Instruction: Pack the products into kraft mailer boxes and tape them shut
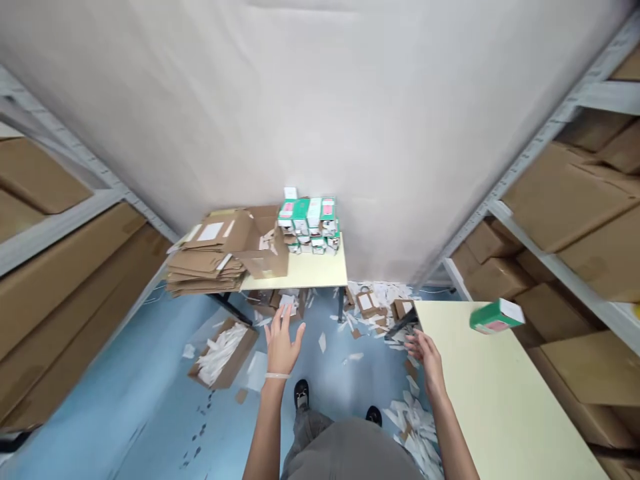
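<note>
My left hand (283, 347) is raised over the floor with its fingers spread and nothing in it. Ahead of it stands a small table (313, 270) bearing stacked green-and-white boxes (306, 217), an open cardboard box (267, 260) and a pile of flattened cartons (205, 263). My right hand (425, 357) hangs beside the left edge of the cream-topped table (480, 400); its fingers are loosely bent and apart, and I see nothing held. On that table lies a single green-and-white box (495, 317), apart from my right hand.
Shelves with brown cartons line both sides, with a left shelf carton (90, 267) and a right shelf carton (570, 200). A carton of white paper scraps (223, 357) stands on the blue floor (340, 380). Loose scraps (415, 420) lie under the right table's edge.
</note>
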Demonstrator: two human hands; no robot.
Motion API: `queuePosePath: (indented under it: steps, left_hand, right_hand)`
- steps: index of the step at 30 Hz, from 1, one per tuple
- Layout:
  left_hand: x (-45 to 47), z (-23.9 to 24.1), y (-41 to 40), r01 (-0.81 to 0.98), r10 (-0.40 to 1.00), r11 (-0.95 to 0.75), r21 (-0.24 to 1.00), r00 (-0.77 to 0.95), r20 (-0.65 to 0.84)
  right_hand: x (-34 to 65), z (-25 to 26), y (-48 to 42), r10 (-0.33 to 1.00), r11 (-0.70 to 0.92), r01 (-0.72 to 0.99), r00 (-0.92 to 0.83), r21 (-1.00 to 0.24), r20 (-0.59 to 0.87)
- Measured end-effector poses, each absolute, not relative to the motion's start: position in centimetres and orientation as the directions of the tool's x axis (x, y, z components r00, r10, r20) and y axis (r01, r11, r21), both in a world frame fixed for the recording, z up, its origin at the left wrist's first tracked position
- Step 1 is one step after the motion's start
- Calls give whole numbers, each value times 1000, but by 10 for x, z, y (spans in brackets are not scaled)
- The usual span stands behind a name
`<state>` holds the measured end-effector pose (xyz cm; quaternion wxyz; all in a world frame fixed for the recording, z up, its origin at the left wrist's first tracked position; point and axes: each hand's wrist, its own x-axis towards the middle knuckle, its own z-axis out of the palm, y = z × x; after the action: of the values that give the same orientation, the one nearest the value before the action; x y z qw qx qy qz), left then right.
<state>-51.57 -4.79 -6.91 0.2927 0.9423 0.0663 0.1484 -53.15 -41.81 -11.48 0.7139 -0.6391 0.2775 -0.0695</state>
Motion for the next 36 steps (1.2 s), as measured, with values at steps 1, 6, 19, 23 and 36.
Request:
queuePosePath:
  steps: [1, 6, 19, 23, 36]
  left_hand:
    - [-518, -71, -27, 56, 226, -819, 572, 946, 231]
    - [-534, -75, 94, 156, 341, -824, 545, 904, 257]
    - [-510, -85, 213, 192, 548, -648, 737, 789, 277]
    - [-494, -95, 226, 245, 588, -597, 764, 781, 209]
    - [-368, -72, 312, 310, 704, -570, 761, 661, 258]
  right_hand:
    - [-520, -116, -397, -446, 156, -245, 847, -957, -290]
    - [-480, -129, -250, -398, 108, -286, 865, -952, -305]
    - [-401, -96, -102, -208, -113, -76, 977, -991, -51]
    - [-368, -94, -93, -258, -114, -52, 966, -992, -21]
    - [-197, -57, 29, 30, -114, 175, 985, -978, 172]
